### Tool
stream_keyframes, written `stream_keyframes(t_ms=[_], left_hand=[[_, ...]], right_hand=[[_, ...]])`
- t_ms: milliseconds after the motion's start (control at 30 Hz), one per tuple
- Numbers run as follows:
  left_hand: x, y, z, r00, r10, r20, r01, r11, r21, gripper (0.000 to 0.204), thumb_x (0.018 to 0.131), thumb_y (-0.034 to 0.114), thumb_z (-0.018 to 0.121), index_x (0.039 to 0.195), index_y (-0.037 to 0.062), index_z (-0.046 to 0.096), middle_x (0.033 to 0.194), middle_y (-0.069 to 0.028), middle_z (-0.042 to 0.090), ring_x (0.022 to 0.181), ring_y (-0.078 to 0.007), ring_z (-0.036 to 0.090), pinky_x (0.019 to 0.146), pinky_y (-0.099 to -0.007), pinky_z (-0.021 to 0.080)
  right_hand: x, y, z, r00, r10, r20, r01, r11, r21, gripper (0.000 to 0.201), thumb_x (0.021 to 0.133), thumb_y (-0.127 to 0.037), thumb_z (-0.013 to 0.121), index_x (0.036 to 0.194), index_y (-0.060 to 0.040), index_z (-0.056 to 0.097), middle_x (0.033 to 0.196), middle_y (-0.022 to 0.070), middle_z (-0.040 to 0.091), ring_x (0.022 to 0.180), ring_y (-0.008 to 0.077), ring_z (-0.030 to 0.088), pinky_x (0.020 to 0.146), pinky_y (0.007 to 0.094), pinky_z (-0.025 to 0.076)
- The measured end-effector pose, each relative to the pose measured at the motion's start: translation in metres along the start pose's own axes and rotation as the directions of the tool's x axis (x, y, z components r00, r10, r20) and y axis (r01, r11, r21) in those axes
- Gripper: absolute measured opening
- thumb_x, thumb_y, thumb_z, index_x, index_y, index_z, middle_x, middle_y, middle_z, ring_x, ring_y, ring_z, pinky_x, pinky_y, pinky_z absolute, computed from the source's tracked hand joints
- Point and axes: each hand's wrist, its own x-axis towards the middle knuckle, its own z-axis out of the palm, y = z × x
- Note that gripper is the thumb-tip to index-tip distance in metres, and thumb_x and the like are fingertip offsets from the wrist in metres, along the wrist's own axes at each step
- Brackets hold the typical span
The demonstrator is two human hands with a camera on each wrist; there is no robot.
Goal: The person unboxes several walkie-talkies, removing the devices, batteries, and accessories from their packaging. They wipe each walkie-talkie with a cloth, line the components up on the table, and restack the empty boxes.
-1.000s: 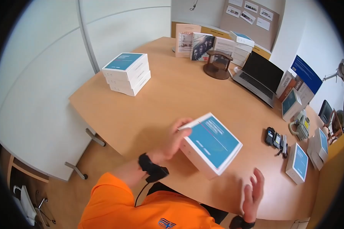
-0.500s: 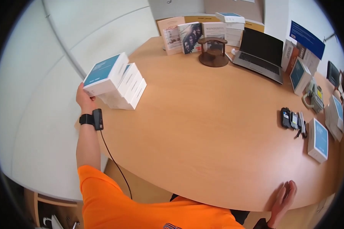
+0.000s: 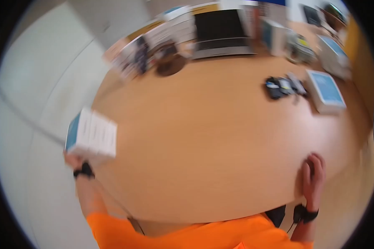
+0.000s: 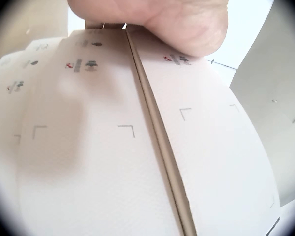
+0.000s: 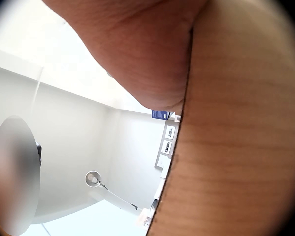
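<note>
At the left end of the table, my left hand (image 3: pixel 73 159) grips the near end of a white box with a blue cover (image 3: pixel 72 132). That box sits on top of a stack of similar white boxes (image 3: pixel 102 133). In the left wrist view, my thumb side (image 4: pixel 191 24) lies against the box's printed end, and a narrow gap separates the held box (image 4: pixel 221 147) from the one below. My fingertips are hidden there. Over at the right, my right hand (image 3: pixel 314 176) rests on the table near its front edge, fingers loosely bent, holding nothing.
Books (image 3: pixel 131 56), a round dark wooden stand (image 3: pixel 170 65) and a laptop (image 3: pixel 222 33) line the back. On the right are black devices (image 3: pixel 283 86), a blue-covered box (image 3: pixel 326 91), a desk phone (image 3: pixel 300 47) and more boxes (image 3: pixel 333 56). A white cabinet (image 3: pixel 37 124) stands at the left.
My left hand carried the box from the table's middle to the stack at the left, where it now lies squarer on top. My right hand came down to the table. The head view swung right.
</note>
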Motion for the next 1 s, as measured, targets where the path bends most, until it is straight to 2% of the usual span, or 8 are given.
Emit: stream_keyframes(t_ms=[133,200,267,333,467,600,733,1000], left_hand=[[-0.02,0.024,0.025,0.997,0.073,-0.009,-0.072,0.996,0.06,0.06,0.103,0.051,0.046,0.127,-0.0017,0.059,0.118,-0.0137,0.066,0.102,-0.0279,0.065,0.087,-0.0417,0.056],[0.007,0.032,0.0,0.984,0.177,-0.005,-0.141,0.798,0.587,0.068,0.101,0.053,0.05,0.128,-0.0081,0.057,0.11,-0.0186,0.069,0.09,-0.0343,0.066,0.083,-0.0449,0.054],[-0.088,0.07,0.055,0.709,0.666,-0.231,-0.239,0.535,0.81,0.071,0.1,0.055,0.051,0.131,-0.0092,0.056,0.123,-0.0315,0.062,0.106,-0.0443,0.063,0.092,-0.0503,0.052],[-0.127,0.09,0.073,0.456,0.883,0.108,-0.539,0.177,0.824,0.055,0.101,0.037,0.06,0.138,-0.0035,0.052,0.14,-0.0266,0.052,0.126,-0.0407,0.053,0.105,-0.0448,0.045],[-0.247,0.057,0.128,0.712,0.516,0.476,-0.694,0.621,0.365,0.042,0.1,0.016,0.058,0.136,-0.0044,0.052,0.136,-0.0179,0.054,0.125,-0.0325,0.053,0.107,-0.0402,0.043],[-0.384,0.033,0.177,0.392,0.348,0.852,-0.815,0.56,0.147,0.032,0.09,-0.002,0.059,0.123,-0.0024,0.06,0.128,-0.0147,0.059,0.123,-0.0269,0.055,0.108,-0.0387,0.043],[-0.444,0.037,0.217,0.354,0.243,0.903,-0.705,0.704,0.087,0.028,0.084,0.0,0.063,0.112,-0.0006,0.062,0.122,-0.0177,0.063,0.116,-0.0312,0.059,0.103,-0.0408,0.045],[-0.507,0.052,0.276,0.167,0.145,0.975,-0.657,0.754,0.0,0.03,0.083,0.003,0.067,0.113,0.0031,0.066,0.12,-0.0155,0.067,0.113,-0.0316,0.062,0.101,-0.04,0.047]], right_hand=[[0.002,-0.006,-0.008,0.996,-0.054,-0.074,0.052,0.998,-0.029,0.025,0.086,-0.008,0.067,0.109,0.0005,0.063,0.116,0.0181,0.063,0.11,0.0383,0.059,0.097,0.0438,0.047],[0.0,0.003,-0.008,0.994,-0.076,-0.081,0.073,0.997,-0.032,0.026,0.084,-0.01,0.068,0.108,-0.0007,0.063,0.114,0.0162,0.064,0.111,0.0369,0.059,0.097,0.0438,0.047],[-0.001,0.01,-0.008,0.991,-0.109,-0.083,0.107,0.994,-0.02,0.026,0.084,-0.011,0.069,0.107,-0.0012,0.064,0.113,0.0154,0.064,0.111,0.0362,0.059,0.097,0.0438,0.047],[-0.003,0.015,-0.008,0.989,-0.127,-0.082,0.126,0.992,-0.018,0.027,0.084,-0.013,0.069,0.108,-0.0016,0.064,0.114,0.0151,0.064,0.111,0.0357,0.06,0.097,0.0438,0.047],[0.004,0.02,-0.021,0.982,-0.188,0.022,0.184,0.976,0.115,0.028,0.085,-0.015,0.069,0.11,-0.0024,0.065,0.115,0.0159,0.064,0.111,0.0367,0.059,0.098,0.0435,0.047],[0.076,0.068,-0.055,0.993,-0.11,-0.036,0.115,0.969,0.217,0.053,0.09,-0.027,0.069,0.134,-0.0024,0.054,0.138,0.0208,0.055,0.123,0.0396,0.054,0.105,0.0444,0.044],[0.193,0.156,-0.055,0.942,-0.299,-0.153,0.235,0.912,-0.337,0.066,0.093,-0.041,0.062,0.143,0.0,0.046,0.149,0.0196,0.045,0.139,0.0364,0.039,0.116,0.0439,0.033],[0.171,0.164,-0.064,0.988,-0.145,0.054,0.153,0.873,-0.464,0.064,0.085,-0.042,0.07,0.131,-0.0016,0.051,0.136,0.0154,0.052,0.131,0.0321,0.046,0.112,0.051,0.031]])
